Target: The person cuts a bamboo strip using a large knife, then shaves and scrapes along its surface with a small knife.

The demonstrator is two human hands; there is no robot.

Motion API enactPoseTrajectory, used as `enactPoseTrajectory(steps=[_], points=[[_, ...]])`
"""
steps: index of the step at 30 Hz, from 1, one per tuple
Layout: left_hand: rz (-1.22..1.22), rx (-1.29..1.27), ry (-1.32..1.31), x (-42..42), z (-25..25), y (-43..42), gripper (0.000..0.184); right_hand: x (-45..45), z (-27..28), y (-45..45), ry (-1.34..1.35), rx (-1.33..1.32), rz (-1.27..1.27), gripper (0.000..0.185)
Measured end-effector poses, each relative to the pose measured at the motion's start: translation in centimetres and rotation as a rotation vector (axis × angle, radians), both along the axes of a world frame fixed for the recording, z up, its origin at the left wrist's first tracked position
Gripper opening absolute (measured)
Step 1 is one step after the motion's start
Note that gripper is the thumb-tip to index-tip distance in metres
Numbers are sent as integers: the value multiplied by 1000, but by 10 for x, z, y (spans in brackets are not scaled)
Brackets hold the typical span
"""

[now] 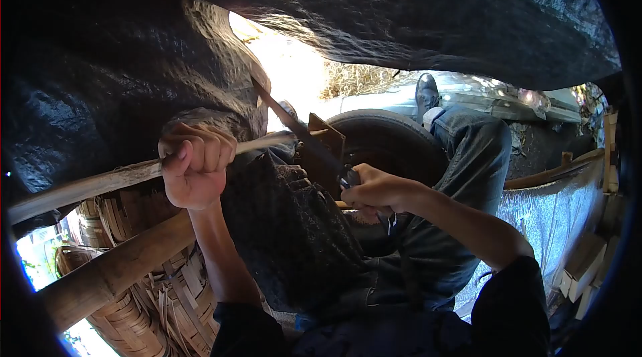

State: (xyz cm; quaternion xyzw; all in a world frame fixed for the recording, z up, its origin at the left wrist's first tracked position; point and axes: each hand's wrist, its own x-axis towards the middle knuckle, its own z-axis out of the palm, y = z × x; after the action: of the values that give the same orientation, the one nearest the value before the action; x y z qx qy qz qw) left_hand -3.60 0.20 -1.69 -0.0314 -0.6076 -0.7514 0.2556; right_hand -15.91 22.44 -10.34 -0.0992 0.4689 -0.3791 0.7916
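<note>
A long pale wooden strip runs from the left edge toward the middle, and my left hand is closed in a fist around it. The strip's far end lies near a rusty metal plate. My right hand is wrapped round the dark handle of a long-bladed knife. Its blade points up and to the left and crosses over the strip's far end. Part of the right hand's fingers is hidden behind the handle.
A dark tire lies beyond my jeans-clad legs. Black plastic sheeting hangs overhead and at left. A bamboo pole crosses woven baskets at lower left. Wood blocks are stacked at right.
</note>
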Motion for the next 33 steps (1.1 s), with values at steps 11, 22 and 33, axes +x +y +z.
enactPoseTrajectory(steps=[11, 22, 33], points=[[-9, -14, -10, -6, -2, 0, 47, -3, 19, 0, 225, -277, -136, 10], [-14, 17, -11, -5, -2, 0, 47, 1, 16, 14, 328, -228, -169, 10], [-37, 27, -11, -1, -2, 3, 46, -2, -6, 12, 306, -61, -137, 11]])
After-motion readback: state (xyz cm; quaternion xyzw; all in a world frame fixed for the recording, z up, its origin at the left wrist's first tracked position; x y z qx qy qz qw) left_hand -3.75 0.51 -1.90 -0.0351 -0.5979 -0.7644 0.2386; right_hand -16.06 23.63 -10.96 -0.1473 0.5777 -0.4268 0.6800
